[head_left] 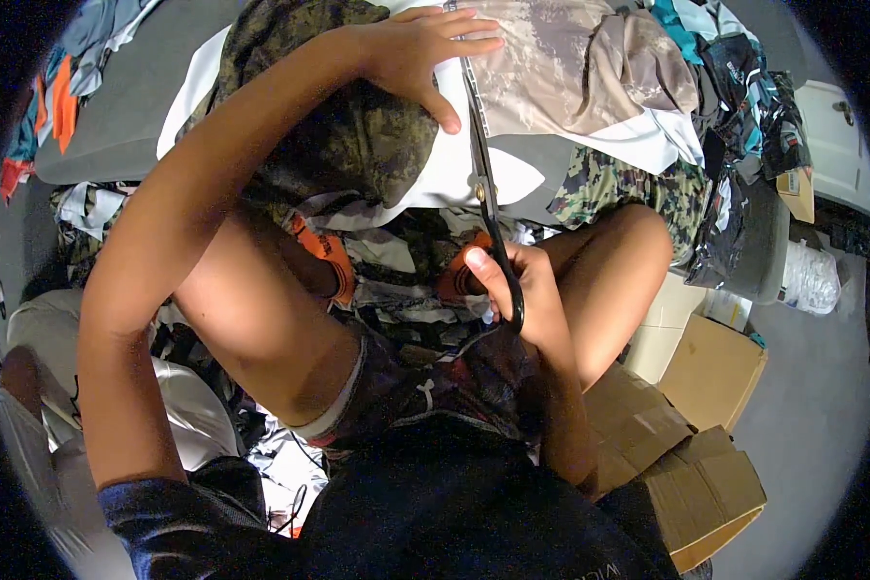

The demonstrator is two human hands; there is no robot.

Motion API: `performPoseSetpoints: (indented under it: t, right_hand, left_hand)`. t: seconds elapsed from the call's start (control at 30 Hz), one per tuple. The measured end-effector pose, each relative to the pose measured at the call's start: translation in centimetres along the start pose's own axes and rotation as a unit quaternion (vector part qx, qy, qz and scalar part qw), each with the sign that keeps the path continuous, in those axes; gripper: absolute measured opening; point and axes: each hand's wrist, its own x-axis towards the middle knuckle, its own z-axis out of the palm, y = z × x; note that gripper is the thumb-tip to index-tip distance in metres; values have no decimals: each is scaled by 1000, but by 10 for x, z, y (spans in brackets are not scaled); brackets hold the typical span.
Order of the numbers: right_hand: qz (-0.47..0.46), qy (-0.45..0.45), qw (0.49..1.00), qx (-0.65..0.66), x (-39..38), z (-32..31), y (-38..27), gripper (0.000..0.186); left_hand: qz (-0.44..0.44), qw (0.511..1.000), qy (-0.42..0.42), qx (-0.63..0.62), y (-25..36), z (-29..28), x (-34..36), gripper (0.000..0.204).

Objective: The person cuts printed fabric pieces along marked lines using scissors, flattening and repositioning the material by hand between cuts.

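My right hand (pixel 534 302) grips a large pair of dark scissors (pixel 483 179) by the handles. Their long blades point away from me, along the edge of a light tan camouflage fabric (pixel 561 72), where a strip of small marks runs beside white material. The blades look close together. At the far side, my left hand (pixel 411 63) lies with its fingers spread over the white part (pixel 447 159) of the fabric, left of the blades. A dark green-brown camouflage fabric (pixel 358 145) sits under and beside my left wrist, bunched in folds.
A grey padded surface (pixel 92 135) carries the fabrics. Green camouflage cloth (pixel 681 198) hangs at its right edge. Black and teal pieces (pixel 739 82) pile up at the far right. Cardboard boxes (pixel 710 372) stand by my right leg. More scraps lie between my feet, near orange socks (pixel 329 256).
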Motion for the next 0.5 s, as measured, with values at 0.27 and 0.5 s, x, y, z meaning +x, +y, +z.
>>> performPoseSetpoints:
  t: [0.27,0.5]
  right_hand:
    - [23,-13,1000,-9,-6,-2,6,33]
    - [17,-29,994,103,-34,-1,37,34]
  left_hand:
    - [10,1000,15,7,-4,7,-1,111]
    - [2,991,101,-87,-20,-11,-12,91]
